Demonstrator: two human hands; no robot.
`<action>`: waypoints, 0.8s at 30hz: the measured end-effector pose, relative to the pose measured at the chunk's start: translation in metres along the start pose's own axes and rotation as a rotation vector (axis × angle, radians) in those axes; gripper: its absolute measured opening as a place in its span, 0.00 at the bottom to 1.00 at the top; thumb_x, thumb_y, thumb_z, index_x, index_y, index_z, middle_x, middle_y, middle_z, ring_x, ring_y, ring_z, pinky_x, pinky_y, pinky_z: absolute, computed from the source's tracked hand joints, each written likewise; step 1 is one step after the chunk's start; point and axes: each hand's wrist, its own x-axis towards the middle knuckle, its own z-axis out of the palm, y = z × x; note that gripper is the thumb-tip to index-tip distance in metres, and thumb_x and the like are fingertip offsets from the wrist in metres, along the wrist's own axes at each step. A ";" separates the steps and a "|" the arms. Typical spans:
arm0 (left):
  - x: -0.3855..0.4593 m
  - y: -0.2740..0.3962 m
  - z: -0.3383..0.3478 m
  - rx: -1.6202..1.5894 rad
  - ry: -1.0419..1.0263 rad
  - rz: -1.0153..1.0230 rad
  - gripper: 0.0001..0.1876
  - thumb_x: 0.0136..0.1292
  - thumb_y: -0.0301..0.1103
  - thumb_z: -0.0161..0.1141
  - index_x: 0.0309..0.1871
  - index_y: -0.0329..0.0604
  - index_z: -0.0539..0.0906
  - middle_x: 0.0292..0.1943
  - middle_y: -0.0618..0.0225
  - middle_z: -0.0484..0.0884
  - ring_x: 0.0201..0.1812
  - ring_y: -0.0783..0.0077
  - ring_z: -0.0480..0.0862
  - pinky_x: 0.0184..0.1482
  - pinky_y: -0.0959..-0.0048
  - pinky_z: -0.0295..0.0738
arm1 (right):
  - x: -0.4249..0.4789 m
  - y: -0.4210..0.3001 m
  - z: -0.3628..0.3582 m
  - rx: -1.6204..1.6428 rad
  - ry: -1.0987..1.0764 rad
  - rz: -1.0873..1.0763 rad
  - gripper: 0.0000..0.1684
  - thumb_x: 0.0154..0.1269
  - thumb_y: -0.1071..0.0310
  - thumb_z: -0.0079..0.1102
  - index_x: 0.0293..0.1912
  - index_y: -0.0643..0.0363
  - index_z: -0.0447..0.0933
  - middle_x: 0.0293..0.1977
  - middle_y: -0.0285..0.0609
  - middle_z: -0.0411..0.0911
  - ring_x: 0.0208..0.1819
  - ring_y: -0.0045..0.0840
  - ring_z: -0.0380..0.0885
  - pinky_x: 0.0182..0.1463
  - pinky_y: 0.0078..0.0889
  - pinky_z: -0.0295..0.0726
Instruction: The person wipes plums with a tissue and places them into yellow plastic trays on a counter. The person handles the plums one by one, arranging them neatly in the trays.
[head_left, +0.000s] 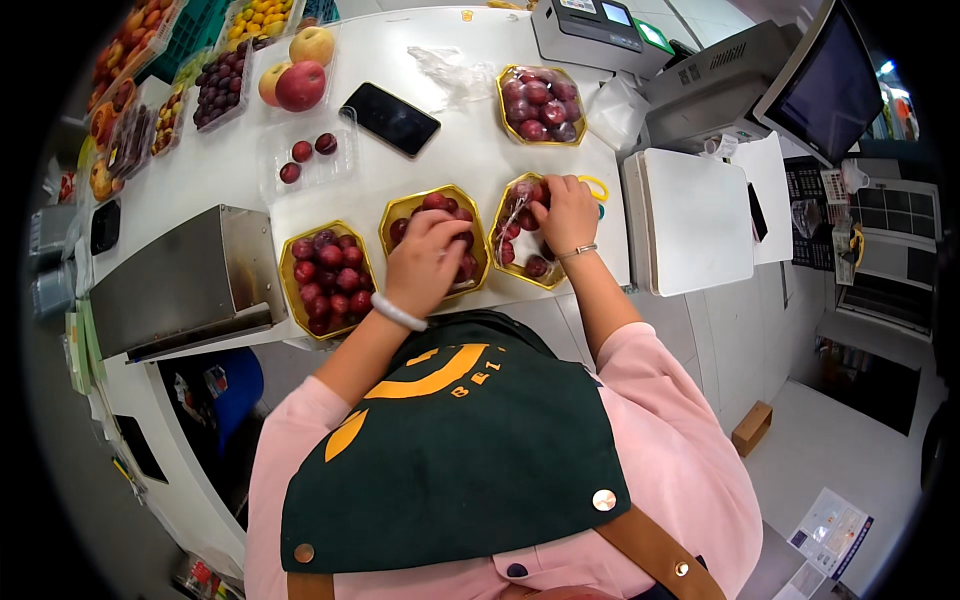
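Observation:
Three gold octagonal trays of dark red plums stand in a row along the near counter edge. My left hand (424, 259) is over the middle tray (481, 259), its fingers bent down among the plums (435, 201); whether it grips one is hidden. At the right tray (551, 283), my right hand (568, 214) reaches in over the rim, fingertips against the plums (523, 193). Torn clear film (513, 217) lies in that tray, and a bare patch shows between its plums. The left tray (289, 277) is heaped with plums (330, 256), with neither hand on it.
Beyond the hands are a film-wrapped plum tray (541, 105), a black phone (391, 118), crumpled film (454, 75) and a clear box (330, 169) with three plums. Yellow-handled scissors (595, 187) lie by my right hand. A scale (694, 221) stands right, a metal box (187, 274) left.

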 end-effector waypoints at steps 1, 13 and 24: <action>0.009 0.011 0.007 -0.018 -0.070 0.008 0.08 0.59 0.31 0.60 0.43 0.48 0.83 0.45 0.66 0.78 0.41 0.62 0.82 0.41 0.66 0.79 | 0.001 0.003 0.000 -0.013 -0.021 0.006 0.21 0.45 0.63 0.71 0.41 0.54 0.78 0.37 0.42 0.77 0.41 0.40 0.74 0.46 0.42 0.75; 0.082 -0.004 0.098 0.581 -0.480 0.056 0.20 0.57 0.33 0.60 0.55 0.56 0.75 0.46 0.61 0.74 0.39 0.60 0.83 0.38 0.60 0.80 | -0.043 0.030 -0.059 1.806 -0.326 0.743 0.15 0.67 0.61 0.57 0.49 0.57 0.72 0.37 0.38 0.77 0.34 0.20 0.78 0.36 0.24 0.79; 0.078 -0.014 0.082 0.201 -0.523 0.021 0.15 0.60 0.41 0.62 0.52 0.56 0.82 0.49 0.66 0.77 0.45 0.60 0.82 0.48 0.65 0.78 | -0.027 -0.013 0.011 -0.054 -0.405 0.131 0.09 0.64 0.68 0.47 0.41 0.57 0.74 0.32 0.50 0.82 0.33 0.42 0.83 0.36 0.44 0.81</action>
